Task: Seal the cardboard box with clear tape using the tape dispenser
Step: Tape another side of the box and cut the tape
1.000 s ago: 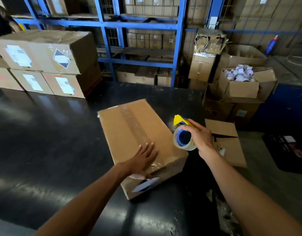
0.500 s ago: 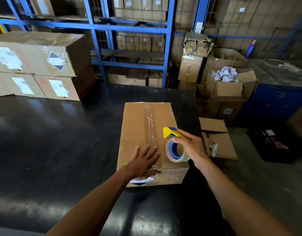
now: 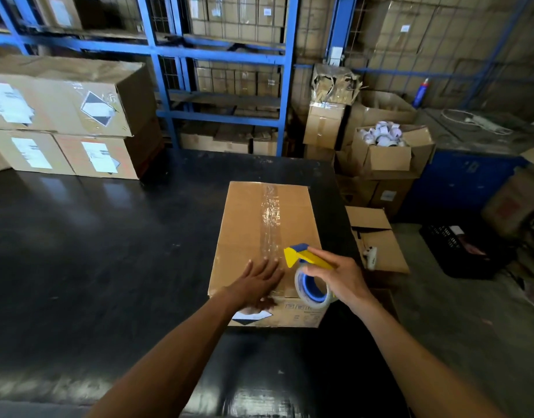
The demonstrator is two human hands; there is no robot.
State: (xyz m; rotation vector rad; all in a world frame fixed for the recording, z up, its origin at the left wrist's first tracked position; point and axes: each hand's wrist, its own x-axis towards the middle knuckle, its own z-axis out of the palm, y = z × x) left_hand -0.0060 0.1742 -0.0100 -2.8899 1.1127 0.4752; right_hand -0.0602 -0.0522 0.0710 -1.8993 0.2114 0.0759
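A closed cardboard box (image 3: 244,224) lies lengthways on the black table (image 3: 94,251), near its right edge. A strip of clear tape (image 3: 269,218) runs along the top seam. My left hand (image 3: 258,283) lies flat on the near end of the box top, fingers spread, just left of the seam. My right hand (image 3: 339,279) grips a yellow and blue tape dispenser (image 3: 304,273) with a roll of clear tape, held over the box's near right corner, its yellow blade end pointing at the seam.
Stacked labelled cartons (image 3: 69,116) stand at the table's far left. Blue shelving (image 3: 223,55) rises behind. Right of the table are open boxes, one with white rolls (image 3: 380,135), a flattened carton (image 3: 377,239) and a black crate (image 3: 458,248) on the floor.
The box has turned from slanted to straight in front of me. My right hand has brought the dispenser left and down over the near end of the box. My left hand stays on top.
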